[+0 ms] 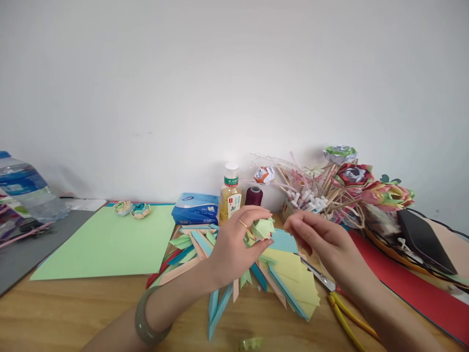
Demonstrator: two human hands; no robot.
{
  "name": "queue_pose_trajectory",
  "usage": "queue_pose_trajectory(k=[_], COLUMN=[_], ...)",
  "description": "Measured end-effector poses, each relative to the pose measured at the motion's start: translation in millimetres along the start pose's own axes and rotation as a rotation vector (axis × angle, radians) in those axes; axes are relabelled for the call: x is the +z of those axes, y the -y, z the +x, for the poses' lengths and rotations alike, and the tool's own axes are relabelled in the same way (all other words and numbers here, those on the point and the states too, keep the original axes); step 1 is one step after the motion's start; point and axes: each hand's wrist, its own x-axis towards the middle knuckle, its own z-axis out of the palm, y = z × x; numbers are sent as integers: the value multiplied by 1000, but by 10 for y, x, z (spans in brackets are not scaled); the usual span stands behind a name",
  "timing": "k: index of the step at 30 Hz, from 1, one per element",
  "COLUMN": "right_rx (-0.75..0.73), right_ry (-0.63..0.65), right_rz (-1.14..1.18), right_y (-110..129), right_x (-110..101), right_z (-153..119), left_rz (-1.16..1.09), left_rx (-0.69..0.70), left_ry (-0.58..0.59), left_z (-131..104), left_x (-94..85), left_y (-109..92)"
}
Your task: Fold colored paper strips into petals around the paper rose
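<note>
My left hand (236,244), with a ring and a bangle, is closed around a small pale green folded paper flower (263,228). To its right, my right hand (318,234) is raised with thumb and fingers pinched together. Whatever is in that pinch, if anything, is too small to make out. Below both hands lie folded paper strips (220,305) in blue, green, peach and red. Beside the strips is a fan of yellow paper sheets (298,281). Scissors (342,303) with yellow handles rest partly under my right forearm.
Green paper sheets (106,244) with two small paper flowers (141,210) lie left. Along the wall stand a tissue pack (196,209), a drink bottle (230,190), a thread spool (254,196) and paper flowers on stems (352,174). A large water bottle (27,186) leans far left; red paper (399,288) lies right.
</note>
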Motion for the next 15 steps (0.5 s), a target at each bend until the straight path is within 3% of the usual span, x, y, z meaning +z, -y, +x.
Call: queue_pose_trajectory(k=[2, 4, 11, 15], right_rx=[135, 194, 250, 299], right_ry=[142, 201, 220, 215], right_rz=[102, 184, 413, 534], right_y=[26, 52, 59, 34], right_x=[1, 15, 50, 58], right_z=[2, -2, -29, -11], left_rz=[54, 109, 274, 351], left_rx=[82, 160, 361, 495], left_ry=[-25, -40, -45, -117], left_z=[-9, -22, -46, -22], left_x=[0, 4, 16, 26], left_y=[12, 27, 95, 122])
